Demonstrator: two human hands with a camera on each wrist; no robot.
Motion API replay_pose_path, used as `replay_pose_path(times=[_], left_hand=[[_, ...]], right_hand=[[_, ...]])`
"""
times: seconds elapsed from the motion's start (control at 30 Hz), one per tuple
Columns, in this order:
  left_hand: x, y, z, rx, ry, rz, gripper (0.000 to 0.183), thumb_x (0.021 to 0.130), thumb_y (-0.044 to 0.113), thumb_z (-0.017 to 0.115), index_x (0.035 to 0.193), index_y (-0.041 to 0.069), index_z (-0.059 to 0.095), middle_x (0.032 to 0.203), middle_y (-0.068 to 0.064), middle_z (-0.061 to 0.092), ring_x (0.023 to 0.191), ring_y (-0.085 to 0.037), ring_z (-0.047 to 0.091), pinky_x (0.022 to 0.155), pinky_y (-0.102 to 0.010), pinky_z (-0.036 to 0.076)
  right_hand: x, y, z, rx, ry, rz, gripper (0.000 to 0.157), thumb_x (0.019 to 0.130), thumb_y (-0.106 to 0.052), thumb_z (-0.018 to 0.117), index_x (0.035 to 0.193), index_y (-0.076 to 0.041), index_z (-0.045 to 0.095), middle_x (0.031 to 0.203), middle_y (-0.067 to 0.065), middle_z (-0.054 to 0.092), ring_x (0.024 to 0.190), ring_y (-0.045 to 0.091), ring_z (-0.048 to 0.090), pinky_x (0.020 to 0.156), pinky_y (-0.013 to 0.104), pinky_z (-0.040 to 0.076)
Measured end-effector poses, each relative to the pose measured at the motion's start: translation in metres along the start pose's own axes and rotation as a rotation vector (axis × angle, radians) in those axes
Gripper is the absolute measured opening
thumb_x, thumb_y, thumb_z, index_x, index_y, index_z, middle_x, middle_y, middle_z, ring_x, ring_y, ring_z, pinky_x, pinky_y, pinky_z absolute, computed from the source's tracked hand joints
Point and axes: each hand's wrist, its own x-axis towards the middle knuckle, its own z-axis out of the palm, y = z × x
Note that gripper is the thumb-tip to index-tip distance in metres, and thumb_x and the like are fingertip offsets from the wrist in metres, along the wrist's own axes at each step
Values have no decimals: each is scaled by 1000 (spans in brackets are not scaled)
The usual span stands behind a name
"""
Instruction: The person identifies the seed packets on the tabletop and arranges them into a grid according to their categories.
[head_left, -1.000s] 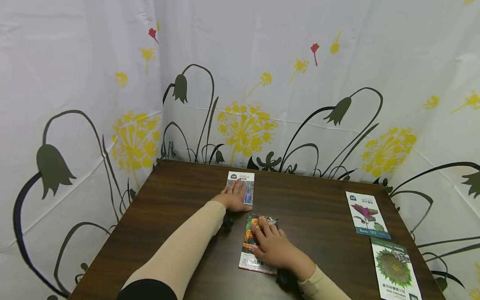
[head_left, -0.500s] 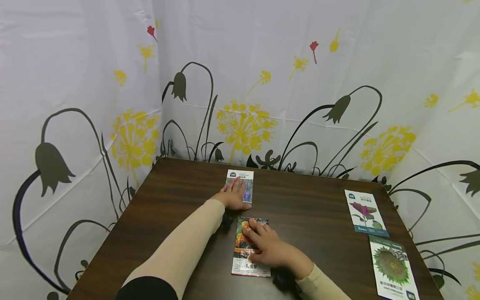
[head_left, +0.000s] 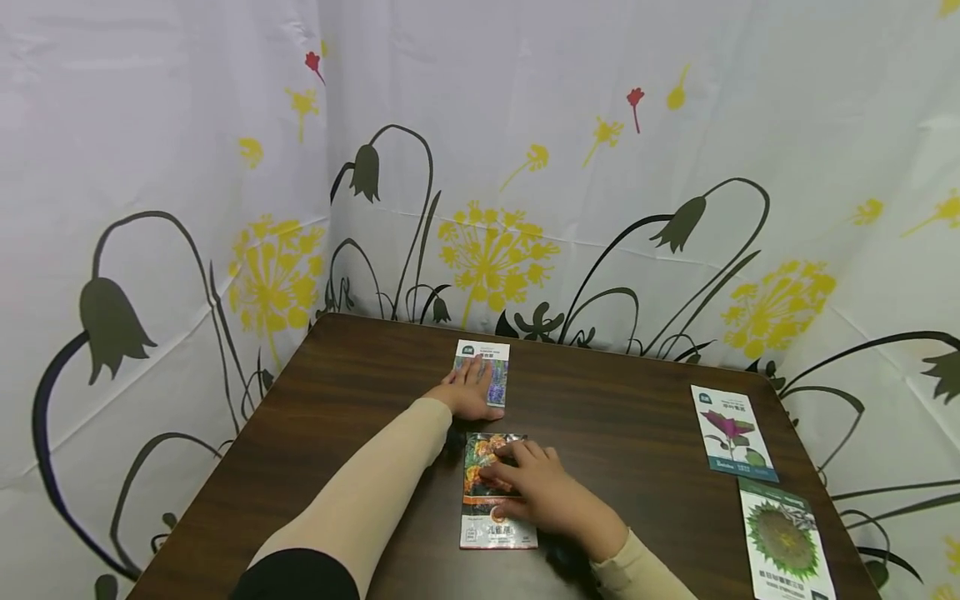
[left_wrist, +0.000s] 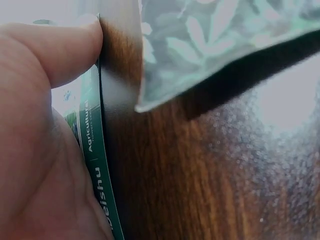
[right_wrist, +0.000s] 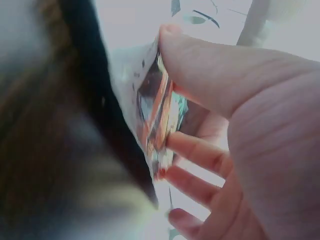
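Observation:
My left hand (head_left: 467, 398) lies with straight fingers on a seed packet with purple flower spikes (head_left: 497, 385) near the table's back edge. The packet's green edge strip (left_wrist: 95, 155) shows beside the thumb in the left wrist view. Below it in the head view lies a seed packet with orange flowers (head_left: 480, 504). My right hand (head_left: 551, 498) is over this packet's right side, fingers spread and slightly bent. In the right wrist view its thumb and fingertips touch the face of the orange-flower packet (right_wrist: 155, 110). Its upper right part is hidden under the hand.
On the right of the dark wooden table (head_left: 615, 433) lie a packet with a magenta flower (head_left: 731, 433) and, below it, a packet with a green-rimmed sunflower head (head_left: 783, 542). A flower-printed white curtain (head_left: 585, 100) hangs behind the table and along its sides.
The orange-flower packet has slid left and now lies straighter, below the purple-flower packet. My right hand moved a little left with it, and its fingers have bent slightly. The left hand stays in place.

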Motion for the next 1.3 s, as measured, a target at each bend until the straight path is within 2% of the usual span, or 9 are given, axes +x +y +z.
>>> replay_pose_path(times=[0.1, 0.17, 0.33, 0.47, 0.6, 0.83, 1.0, 1.17, 1.3], left_hand=[[0, 1, -1, -5, 1, -1, 115, 102, 71, 59, 176, 20, -13, 181, -8, -27, 170, -33, -23, 137, -57, -6], [0, 1, -1, -4, -5, -6, 116, 102, 72, 59, 175, 20, -14, 181, -8, -27, 170, -32, -23, 137, -57, -6], [0, 1, -3, -8, -1, -10, 116, 101, 72, 60, 175, 21, -14, 181, -7, -28, 169, -31, -23, 138, -56, -6], [-1, 2, -3, 0, 19, -11, 115, 102, 71, 59, 175, 21, -14, 181, -7, -27, 169, -32, -24, 137, -56, -7], [0, 3, -3, 12, 29, -10, 115, 102, 71, 59, 175, 20, -14, 181, -8, -27, 170, -32, -23, 137, -57, -6], [6, -1, 1, -7, 23, -13, 118, 100, 73, 62, 176, 20, -11, 182, -7, -24, 171, -32, -20, 138, -58, -4], [3, 1, 1, -5, 20, -13, 116, 101, 72, 60, 176, 20, -12, 182, -8, -26, 170, -32, -21, 138, -57, -5], [0, 3, 0, 5, 22, -9, 115, 102, 72, 59, 176, 20, -12, 182, -7, -27, 170, -31, -21, 138, -57, -5], [-2, 4, 0, 7, 24, -14, 114, 102, 72, 59, 176, 20, -11, 181, -7, -27, 171, -31, -20, 138, -57, -4]], right_hand=[[1, -1, -2, -26, 3, -23, 54, 100, -49, 78, 150, -32, 66, 150, 6, 60, 130, 25, 59, 99, 49, 49], [1, -2, -4, -23, -20, -33, 53, 102, -44, 78, 151, -28, 66, 154, 9, 61, 134, 28, 62, 105, 53, 53], [2, -9, -8, 8, -106, -21, 56, 104, -35, 76, 156, -22, 62, 167, 14, 53, 151, 33, 55, 119, 58, 48], [2, -12, -7, 20, -57, -55, 56, 103, -33, 78, 156, -22, 63, 162, 14, 56, 141, 32, 62, 113, 52, 54], [4, -11, -2, 29, 24, -99, 54, 102, -34, 80, 153, -24, 67, 144, 5, 61, 122, 22, 66, 103, 43, 57], [5, -8, 3, 38, 25, -126, 53, 100, -36, 81, 151, -28, 68, 140, -3, 62, 117, 13, 64, 99, 40, 55], [3, -6, 5, 102, -1, -154, 49, 101, -35, 80, 147, -34, 67, 147, -5, 59, 119, 7, 62, 100, 42, 50], [2, 0, 12, 188, -48, -136, 51, 105, -34, 76, 153, -41, 61, 154, -5, 53, 115, 4, 60, 104, 46, 42], [3, 7, 10, 348, -104, -117, 47, 108, -33, 70, 154, -40, 61, 159, -3, 50, 135, 12, 55, 109, 51, 36]])
